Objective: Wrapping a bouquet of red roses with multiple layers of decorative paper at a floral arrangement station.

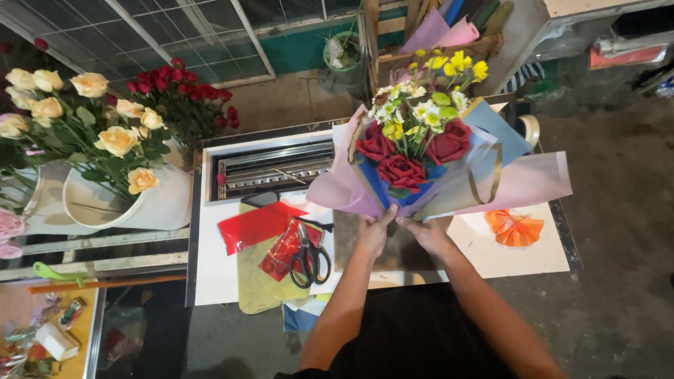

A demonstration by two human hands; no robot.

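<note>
so, bouquet (414, 151): upright over the white worktable (519, 260), red roses low, white and yellow blooms above, wrapped in pink, blue and pale paper.
left hand (372, 231): clasped round the bouquet's base from the left, fingers curled on the pink wrap.
right hand (428, 233): closed on the same base from the right, touching the wrap, just beside the left hand.
scissors (309, 260): left of the bouquet's base, lying flat on red cellophane (256, 226) and an olive cloth (256, 288), well clear of both hands.
orange paper fan (514, 228): right of the bouquet, flat on the worktable.
metal tray (270, 168): left of the bouquet, set in the worktable's far part.
cream roses (105, 126): far left of the bouquet, in white buckets (158, 203).
red roses in stock (182, 88): beyond the tray, up-left of the bouquet.
tape roll (528, 130): just right of the bouquet, partly hidden by the wrap.
</note>
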